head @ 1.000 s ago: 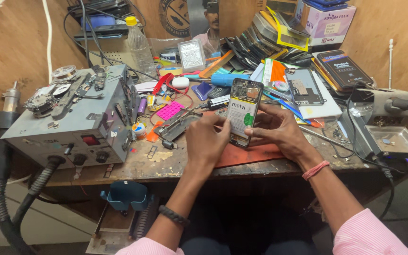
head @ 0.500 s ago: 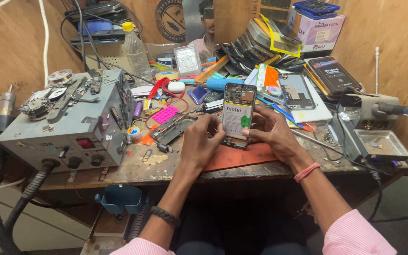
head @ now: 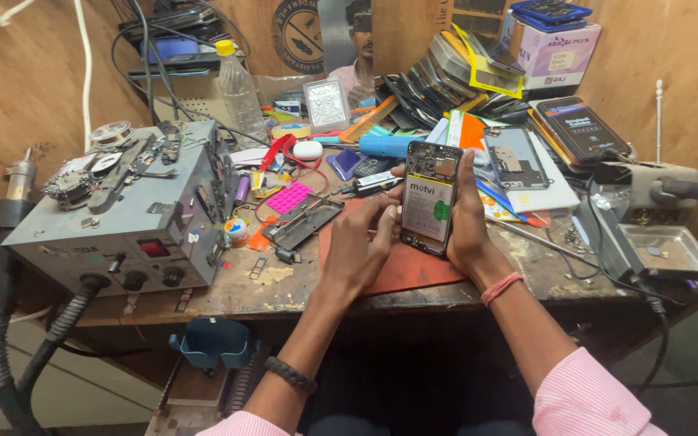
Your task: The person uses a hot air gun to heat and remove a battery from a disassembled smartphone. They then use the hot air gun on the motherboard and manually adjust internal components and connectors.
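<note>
Centrally, near the front edge of the surface (head: 300, 291), both hands are holding an opened phone (head: 428, 196) upright above a red mat (head: 401, 270). Right hand (head: 468, 222) is wrapping its fingers around the phone's right side, thumb along the edge. Left hand (head: 357, 242) is pinching the phone's lower left edge, fingers pressed together. Grey rework station (head: 123, 218) is sitting at the left edge; metal tray (head: 668, 250) at the right.
</note>
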